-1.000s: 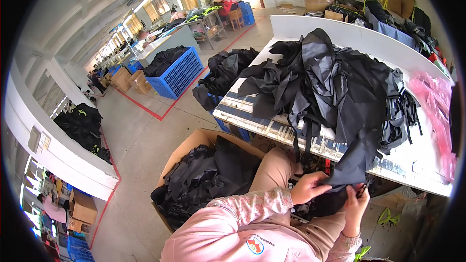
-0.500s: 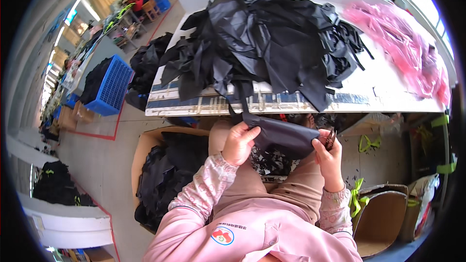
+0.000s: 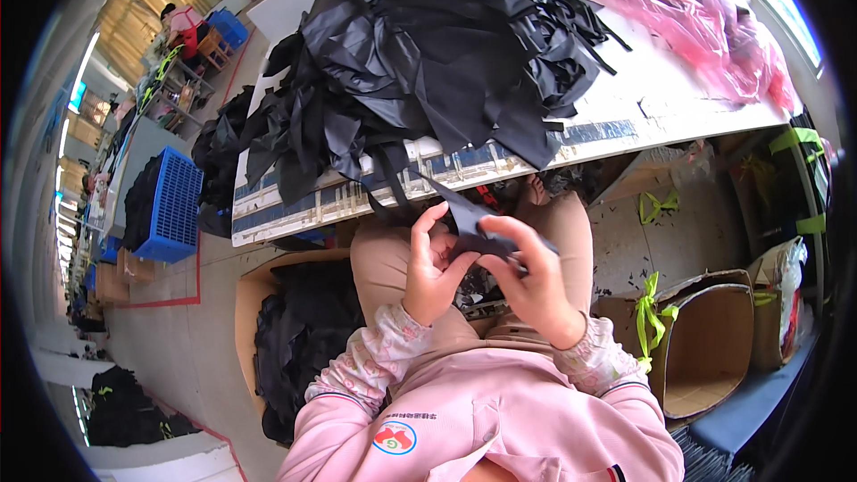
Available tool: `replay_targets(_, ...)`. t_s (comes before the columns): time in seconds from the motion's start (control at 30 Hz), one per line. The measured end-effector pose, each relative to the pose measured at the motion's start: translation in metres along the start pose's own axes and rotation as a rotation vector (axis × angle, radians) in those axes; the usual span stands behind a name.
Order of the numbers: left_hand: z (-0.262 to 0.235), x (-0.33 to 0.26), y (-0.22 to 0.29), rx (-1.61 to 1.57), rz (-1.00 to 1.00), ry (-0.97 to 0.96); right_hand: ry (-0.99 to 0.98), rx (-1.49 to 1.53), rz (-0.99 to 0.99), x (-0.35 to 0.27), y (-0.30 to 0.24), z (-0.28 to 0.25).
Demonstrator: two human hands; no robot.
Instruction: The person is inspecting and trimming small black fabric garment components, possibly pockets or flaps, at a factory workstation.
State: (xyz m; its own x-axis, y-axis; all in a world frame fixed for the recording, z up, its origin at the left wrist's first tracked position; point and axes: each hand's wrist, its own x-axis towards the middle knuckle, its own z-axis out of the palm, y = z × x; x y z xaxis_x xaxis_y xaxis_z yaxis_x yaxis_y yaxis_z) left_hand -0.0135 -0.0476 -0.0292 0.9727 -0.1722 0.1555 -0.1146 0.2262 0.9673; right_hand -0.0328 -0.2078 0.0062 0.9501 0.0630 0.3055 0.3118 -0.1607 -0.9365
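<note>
I sit at a white table (image 3: 678, 98) with a big pile of black fabric pieces (image 3: 428, 54) on it. Over my lap, my left hand (image 3: 431, 268) and my right hand (image 3: 534, 281) both pinch a small black fabric piece (image 3: 473, 225), folded between the fingers. A black strap from the pile hangs over the table's front edge just above my hands. My pink sleeves come in from the lower edge.
Pink plastic bags (image 3: 705, 18) lie on the table's right end. A cardboard box of black fabric (image 3: 299, 330) stands at my left, an open cardboard box (image 3: 705, 348) at my right. A blue crate (image 3: 170, 205) sits on the floor. A person works far back left.
The long black piece I held stretched between both hands is now gathered small, and my hands have come close together. My view has tilted further down over the lap.
</note>
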Motion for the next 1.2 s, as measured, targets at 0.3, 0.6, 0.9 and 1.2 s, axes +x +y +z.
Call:
replay_targets(0.3,-0.006,-0.009,0.004,0.244,0.063,-0.062,0.059,-0.153,-0.060,-0.004,0.025,0.002)
replay_targets(0.6,-0.019,0.003,0.015,0.493,0.175,-0.153,-0.022,-0.147,-0.131,0.002,0.031,-0.013)
replay_targets(0.9,-0.016,0.000,0.001,-0.447,-0.410,-0.218,-0.205,0.019,-0.108,0.005,0.028,-0.022)
replay_targets(1.2,-0.007,-0.011,0.003,-0.302,-0.364,-0.158,-0.174,-0.024,0.075,0.004,0.020,-0.025)
